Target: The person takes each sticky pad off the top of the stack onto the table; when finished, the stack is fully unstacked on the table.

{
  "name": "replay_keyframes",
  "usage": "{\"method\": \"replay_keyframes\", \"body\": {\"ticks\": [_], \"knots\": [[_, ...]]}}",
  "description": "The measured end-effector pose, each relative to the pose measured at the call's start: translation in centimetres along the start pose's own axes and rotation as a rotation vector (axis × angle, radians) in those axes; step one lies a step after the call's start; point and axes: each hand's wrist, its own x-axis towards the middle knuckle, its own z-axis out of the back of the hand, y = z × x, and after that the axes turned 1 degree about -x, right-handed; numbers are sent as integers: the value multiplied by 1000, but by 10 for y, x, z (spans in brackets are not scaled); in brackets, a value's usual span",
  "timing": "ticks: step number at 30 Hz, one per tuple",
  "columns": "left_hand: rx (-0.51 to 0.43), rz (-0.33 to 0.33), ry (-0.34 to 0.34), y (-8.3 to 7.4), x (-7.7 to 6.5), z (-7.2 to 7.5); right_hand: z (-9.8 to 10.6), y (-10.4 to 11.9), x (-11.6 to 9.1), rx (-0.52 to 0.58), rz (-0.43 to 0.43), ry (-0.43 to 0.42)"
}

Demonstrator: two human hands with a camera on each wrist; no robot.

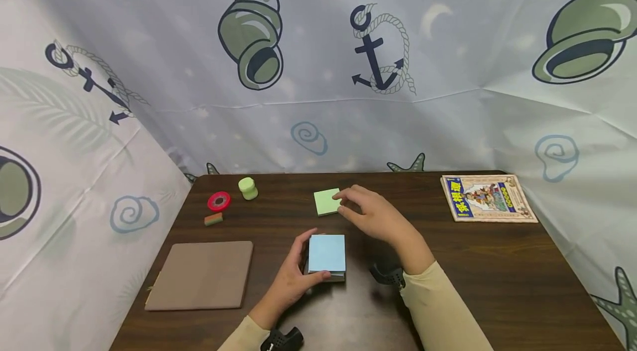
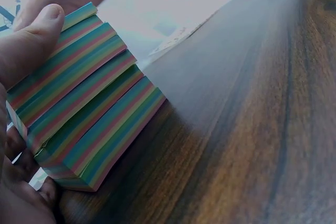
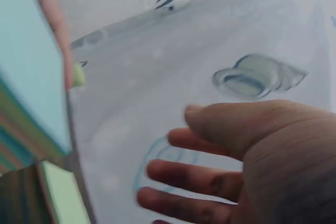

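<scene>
The left hand (image 1: 293, 274) grips a striped block of sticky notes (image 1: 327, 253) topped pale blue; at the block's twelve o'clock a green note (image 1: 325, 202) lies on the dark table (image 1: 478, 279), and the right hand (image 1: 374, 215), fingers parted and holding nothing, is over that note's three o'clock edge

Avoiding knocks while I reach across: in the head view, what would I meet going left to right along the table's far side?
Red ring, small pale-green object, light green paper, right hand, booklets.
</scene>
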Motion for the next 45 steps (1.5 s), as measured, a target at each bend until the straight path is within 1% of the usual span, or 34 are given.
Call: {"method": "replay_keyframes", "body": {"ticks": [5, 8, 13, 16, 19, 25, 29, 39, 45], "knots": [[-3, 22, 1, -1, 0, -2, 12, 21, -11, -61, 24, 90], [-6, 22, 9, -2, 0, -2, 16, 31, -18, -89, 27, 144], [6, -3, 16, -1, 0, -1, 20, 50, -27, -120, -1, 242], [14, -26, 14, 0, -1, 0, 18, 57, -31, -120, -30, 301], [12, -31, 11, 1, -2, 0, 14, 62, -35, -111, -55, 348], [4, -8, 19, 1, -3, -1, 6, 68, -37, -120, -50, 382], [14, -5, 18, 0, -2, -1, 1, 69, -35, -161, -58, 391], [-4, 9, 16, -3, 1, -1, -14, 67, -28, -285, -70, 378], [12, 14, 8, -1, 0, -1, -18, 65, -25, -298, -83, 378]]}}
